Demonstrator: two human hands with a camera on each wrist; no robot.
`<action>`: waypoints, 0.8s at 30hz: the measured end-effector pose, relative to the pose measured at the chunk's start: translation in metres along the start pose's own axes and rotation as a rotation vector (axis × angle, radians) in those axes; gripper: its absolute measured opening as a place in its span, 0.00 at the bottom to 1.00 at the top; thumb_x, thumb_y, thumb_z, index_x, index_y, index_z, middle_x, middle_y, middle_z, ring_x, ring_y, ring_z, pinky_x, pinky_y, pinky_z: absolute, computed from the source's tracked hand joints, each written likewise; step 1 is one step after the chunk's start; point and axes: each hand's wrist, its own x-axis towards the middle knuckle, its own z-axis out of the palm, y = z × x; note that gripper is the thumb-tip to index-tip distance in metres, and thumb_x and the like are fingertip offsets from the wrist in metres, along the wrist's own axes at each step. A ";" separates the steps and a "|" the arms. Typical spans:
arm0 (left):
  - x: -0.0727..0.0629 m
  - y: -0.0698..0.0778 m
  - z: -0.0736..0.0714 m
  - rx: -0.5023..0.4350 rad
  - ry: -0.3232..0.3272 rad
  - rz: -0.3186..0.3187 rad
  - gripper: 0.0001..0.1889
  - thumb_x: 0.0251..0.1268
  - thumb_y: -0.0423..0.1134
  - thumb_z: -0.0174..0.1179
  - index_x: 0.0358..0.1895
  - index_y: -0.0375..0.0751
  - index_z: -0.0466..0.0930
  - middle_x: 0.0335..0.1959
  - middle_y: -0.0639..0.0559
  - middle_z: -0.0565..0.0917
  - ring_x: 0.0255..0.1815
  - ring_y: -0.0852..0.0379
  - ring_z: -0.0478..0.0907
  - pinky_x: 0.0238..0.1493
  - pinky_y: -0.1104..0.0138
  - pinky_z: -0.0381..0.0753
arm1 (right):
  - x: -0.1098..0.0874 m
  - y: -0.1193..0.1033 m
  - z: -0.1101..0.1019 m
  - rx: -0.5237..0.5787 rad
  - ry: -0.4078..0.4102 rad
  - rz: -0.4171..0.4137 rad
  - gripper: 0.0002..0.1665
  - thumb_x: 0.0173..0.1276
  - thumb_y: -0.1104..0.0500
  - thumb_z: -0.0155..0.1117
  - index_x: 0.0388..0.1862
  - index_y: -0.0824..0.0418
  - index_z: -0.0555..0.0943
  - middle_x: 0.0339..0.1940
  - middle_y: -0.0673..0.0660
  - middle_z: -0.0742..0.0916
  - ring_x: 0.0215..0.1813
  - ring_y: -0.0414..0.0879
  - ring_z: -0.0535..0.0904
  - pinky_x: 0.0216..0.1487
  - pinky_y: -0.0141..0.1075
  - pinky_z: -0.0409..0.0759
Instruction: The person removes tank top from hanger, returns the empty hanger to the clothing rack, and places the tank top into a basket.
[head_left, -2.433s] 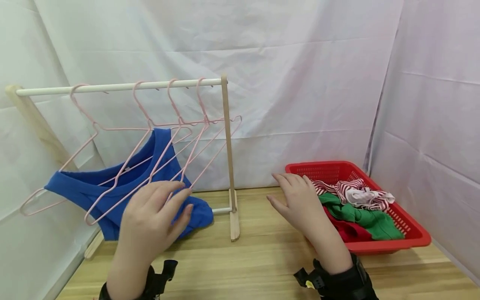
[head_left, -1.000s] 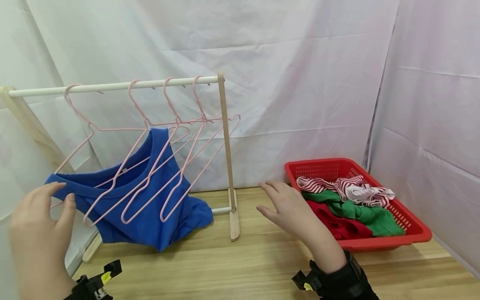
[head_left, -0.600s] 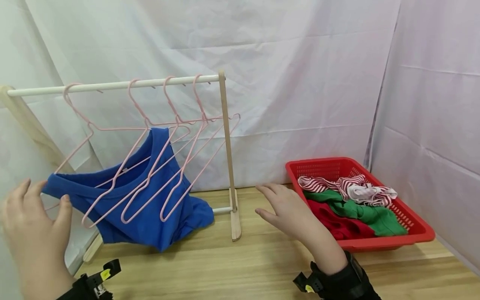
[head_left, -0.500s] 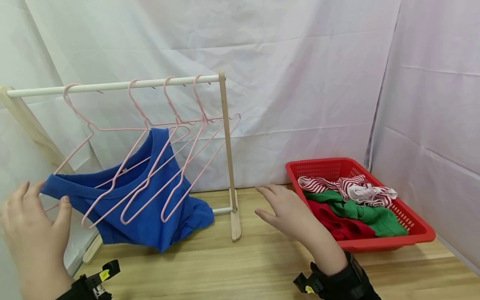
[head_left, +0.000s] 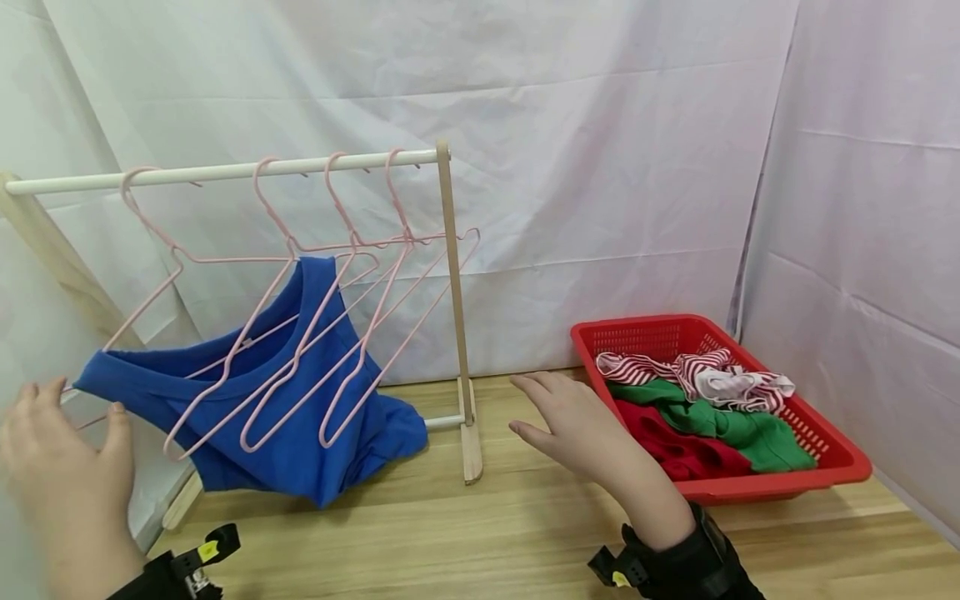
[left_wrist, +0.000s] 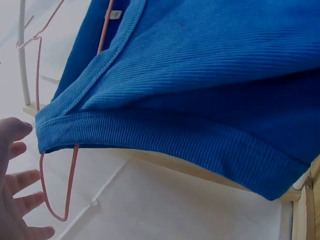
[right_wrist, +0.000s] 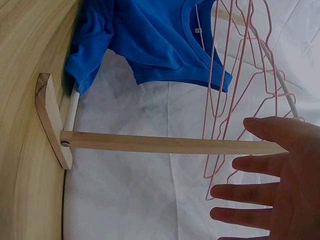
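Observation:
A ribbed blue tank top [head_left: 288,471] hangs from the leftmost pink hanger [head_left: 148,303], its lower part gathered on the wooden tabletop. My left hand [head_left: 71,467] is beside the top's left shoulder strap, fingers spread loosely. In the left wrist view a fingertip of that hand [left_wrist: 15,185] comes right up to the strap's edge, and the hanger's end pokes out below the strap. My right hand [head_left: 577,425] hovers over the table, left of the red basket [head_left: 832,479]. Its fingers are straight and hold nothing, as the right wrist view shows.
Several bare pink hangers [head_left: 278,223] hang in front of the top on the white rail [head_left: 217,172]. A wooden upright [head_left: 455,292] ends the rack on the right. The basket holds striped, green [head_left: 720,425] and red clothes. White cloth surrounds the table.
My left hand has moved left, from in front of the hangers to the top's left strap, then slightly lower. The right hand has shifted a little left and down.

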 end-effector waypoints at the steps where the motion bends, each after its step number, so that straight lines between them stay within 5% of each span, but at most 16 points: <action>1: 0.000 -0.001 0.000 0.002 0.006 -0.014 0.32 0.72 0.40 0.46 0.75 0.34 0.50 0.77 0.36 0.49 0.77 0.38 0.43 0.73 0.46 0.37 | 0.000 0.000 0.000 0.001 -0.003 0.002 0.34 0.66 0.44 0.66 0.66 0.59 0.73 0.59 0.57 0.80 0.61 0.53 0.75 0.59 0.52 0.72; 7: 0.000 -0.003 0.002 -0.012 0.038 -0.058 0.30 0.73 0.41 0.46 0.75 0.36 0.54 0.72 0.33 0.59 0.73 0.36 0.52 0.72 0.45 0.43 | -0.001 0.001 0.002 0.006 -0.014 0.002 0.34 0.67 0.44 0.65 0.67 0.58 0.73 0.60 0.57 0.79 0.62 0.53 0.74 0.60 0.52 0.71; 17: -0.005 0.009 -0.001 -0.012 0.169 0.039 0.22 0.75 0.43 0.47 0.61 0.29 0.73 0.47 0.26 0.78 0.53 0.31 0.71 0.61 0.44 0.60 | -0.001 0.001 0.001 0.028 -0.061 0.014 0.35 0.67 0.43 0.64 0.68 0.58 0.72 0.61 0.57 0.79 0.62 0.52 0.74 0.61 0.53 0.70; 21: -0.007 0.017 -0.006 0.038 0.141 0.029 0.25 0.75 0.48 0.50 0.52 0.23 0.77 0.44 0.25 0.79 0.48 0.31 0.72 0.54 0.43 0.64 | -0.001 0.001 0.002 0.031 -0.073 0.009 0.35 0.68 0.43 0.64 0.68 0.58 0.72 0.60 0.56 0.80 0.62 0.52 0.75 0.61 0.53 0.70; 24: -0.010 0.024 -0.013 0.088 0.061 -0.010 0.27 0.75 0.51 0.50 0.45 0.22 0.76 0.43 0.25 0.80 0.45 0.29 0.74 0.51 0.42 0.64 | -0.001 0.001 0.003 0.035 -0.085 0.008 0.35 0.67 0.43 0.64 0.68 0.58 0.72 0.60 0.56 0.80 0.62 0.52 0.75 0.61 0.53 0.70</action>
